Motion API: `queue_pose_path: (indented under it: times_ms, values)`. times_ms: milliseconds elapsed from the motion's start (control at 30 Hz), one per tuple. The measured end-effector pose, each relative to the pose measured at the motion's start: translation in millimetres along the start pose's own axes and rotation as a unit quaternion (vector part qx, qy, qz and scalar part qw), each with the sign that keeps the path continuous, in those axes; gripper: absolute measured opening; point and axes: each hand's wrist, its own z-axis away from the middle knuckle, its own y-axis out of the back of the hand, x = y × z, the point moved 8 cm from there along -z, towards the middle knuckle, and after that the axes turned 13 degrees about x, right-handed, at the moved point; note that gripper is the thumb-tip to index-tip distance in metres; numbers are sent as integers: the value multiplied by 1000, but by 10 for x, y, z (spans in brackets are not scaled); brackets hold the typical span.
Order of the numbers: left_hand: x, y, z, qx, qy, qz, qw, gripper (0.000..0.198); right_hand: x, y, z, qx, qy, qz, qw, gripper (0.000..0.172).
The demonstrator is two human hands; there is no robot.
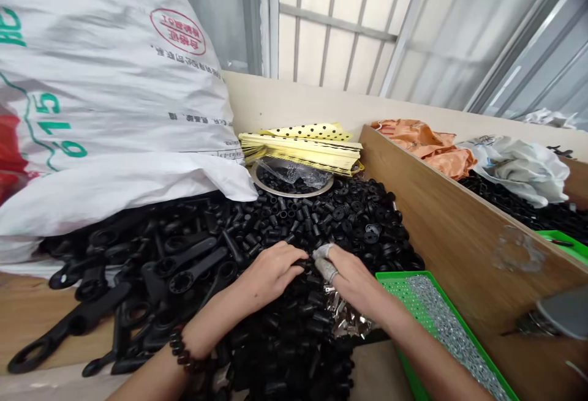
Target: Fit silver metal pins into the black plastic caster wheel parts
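"What do the left hand (272,270) and right hand (353,273) hold?"
"Can't tell; fingers bent, tips close."
"The shiny clips (345,320)?"
"Just beside the right hand, the nearer one, pointing all ways."

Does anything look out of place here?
Possibly the crumpled clear film: lying over the metal bowl, it looks like stray packaging. The white sack also slumps onto the long black parts.

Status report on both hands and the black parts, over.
Left hand and right hand close together at black parts. Grip unclear. Metal clips partly hidden by right hand.
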Motion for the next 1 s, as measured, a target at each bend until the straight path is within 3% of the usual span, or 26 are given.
queue_pose_path:
  times_ms: [133, 400, 600, 800, 1000]
  values:
    - [-159, -139, 28, -43, 20, -19, 999, 22, 183, -47, -135, -1, 6, 92, 996, 14]
    - [-192, -203, -9, -113, 13, -37, 993, 22, 31, -279, -268, -26, 33, 158, 986, 13]
    - [-183, -175, -60, -104, 12, -65, 992, 16, 89, -249, -290, -4, 10, 129, 992, 10]
    - [-72, -154, -257, -74, 31, -104, 991, 17, 248, -164, -351, 57, -37, 55, 996, 14]
    - [-219, -229, -328, -117, 48, -130, 983, 15, 451, -38, -326, 106, -55, 15, 993, 18]
